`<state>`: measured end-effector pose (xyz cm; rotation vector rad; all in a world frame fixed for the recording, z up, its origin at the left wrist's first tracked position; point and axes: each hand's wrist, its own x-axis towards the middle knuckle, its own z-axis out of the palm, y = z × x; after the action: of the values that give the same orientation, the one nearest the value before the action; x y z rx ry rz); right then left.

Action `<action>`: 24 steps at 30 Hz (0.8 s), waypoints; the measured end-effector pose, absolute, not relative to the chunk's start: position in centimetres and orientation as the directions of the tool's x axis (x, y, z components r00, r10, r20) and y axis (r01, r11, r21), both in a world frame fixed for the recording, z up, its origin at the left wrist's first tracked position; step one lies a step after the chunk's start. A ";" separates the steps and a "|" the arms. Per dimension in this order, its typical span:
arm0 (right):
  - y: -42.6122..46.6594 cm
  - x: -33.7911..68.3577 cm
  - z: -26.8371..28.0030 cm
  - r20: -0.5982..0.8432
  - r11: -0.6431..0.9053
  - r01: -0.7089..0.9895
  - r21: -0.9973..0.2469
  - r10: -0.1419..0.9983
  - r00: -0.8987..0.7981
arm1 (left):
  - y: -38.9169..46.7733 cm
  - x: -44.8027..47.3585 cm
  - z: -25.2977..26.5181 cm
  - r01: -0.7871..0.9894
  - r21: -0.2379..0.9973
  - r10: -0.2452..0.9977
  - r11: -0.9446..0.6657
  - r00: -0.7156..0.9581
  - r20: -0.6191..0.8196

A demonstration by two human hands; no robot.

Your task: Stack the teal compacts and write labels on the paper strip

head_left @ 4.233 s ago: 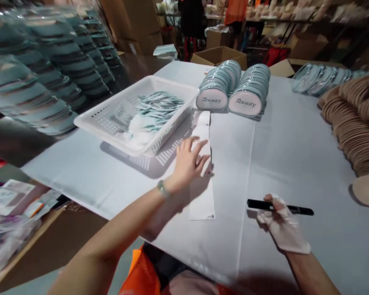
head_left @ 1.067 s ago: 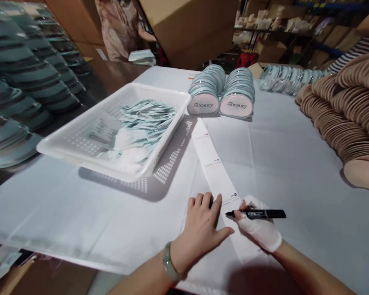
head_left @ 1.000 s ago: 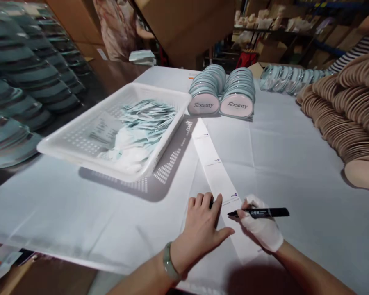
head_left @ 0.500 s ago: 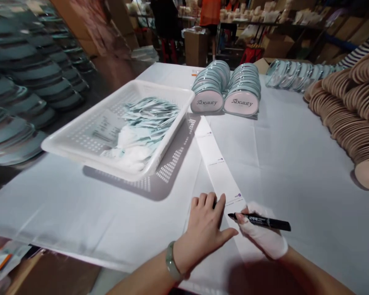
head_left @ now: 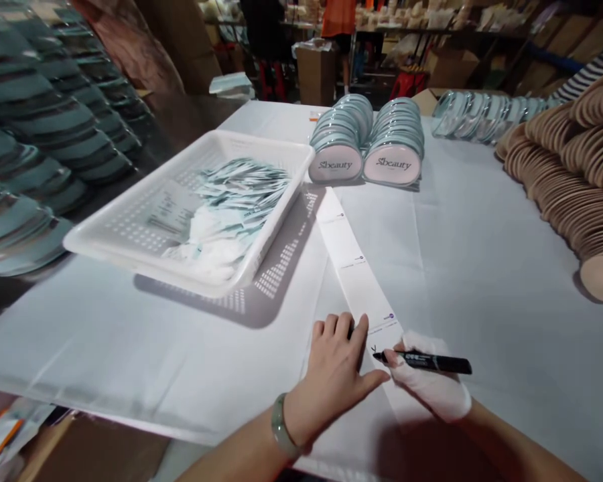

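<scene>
A long white strip of labels (head_left: 350,264) lies on the white-covered table (head_left: 482,234), running from the tray toward me. My left hand (head_left: 334,373), with a green bangle on the wrist, lies flat and presses the strip's near end. My right hand (head_left: 435,388), in a white glove, grips a black marker (head_left: 425,362). The marker's tip touches the strip just right of my left fingers, where a small black mark shows.
A white perforated tray (head_left: 130,231) of teal packets stands at the left. Two rows of round "beauty" cases (head_left: 369,137) lie behind the strip, more clear cases (head_left: 477,115) at the back right. Stacked beige pads (head_left: 573,181) fill the right; teal stacks (head_left: 40,134) the left. People stand far back.
Since 4 s ago my left hand slid down the strip toward me and my right hand brought the marker over. In the last half second the tip came down onto the strip and made a mark.
</scene>
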<state>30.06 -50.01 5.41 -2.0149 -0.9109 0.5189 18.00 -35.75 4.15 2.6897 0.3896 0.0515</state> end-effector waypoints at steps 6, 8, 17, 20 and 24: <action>-50.5 29.9 5.3 0.019 -0.425 0.428 -0.798 0.690 0.723 | -35.7 18.0 4.1 0.262 0.407 0.284 -0.875 0.959 -0.008; -50.2 29.9 5.6 -0.015 -0.404 0.401 -0.822 0.720 0.694 | -35.6 18.0 4.1 0.260 0.404 0.283 -0.877 0.959 -0.002; -49.2 29.7 7.1 -0.125 -0.456 0.342 -0.822 0.730 0.672 | -35.8 17.9 4.1 0.263 0.405 0.288 -0.876 0.958 0.002; -49.5 29.6 6.9 -0.136 -0.434 0.309 -0.847 0.737 0.662 | -35.8 17.9 4.1 0.268 0.399 0.292 -0.877 0.956 0.001; -49.9 29.8 6.1 -0.058 -0.446 0.376 -0.812 0.703 0.709 | -35.7 17.9 4.0 0.260 0.392 0.284 -0.882 0.959 0.002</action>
<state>29.75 -49.93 6.11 -2.0794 -0.8198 0.4974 17.94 -35.72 4.04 2.7135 0.3921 0.0835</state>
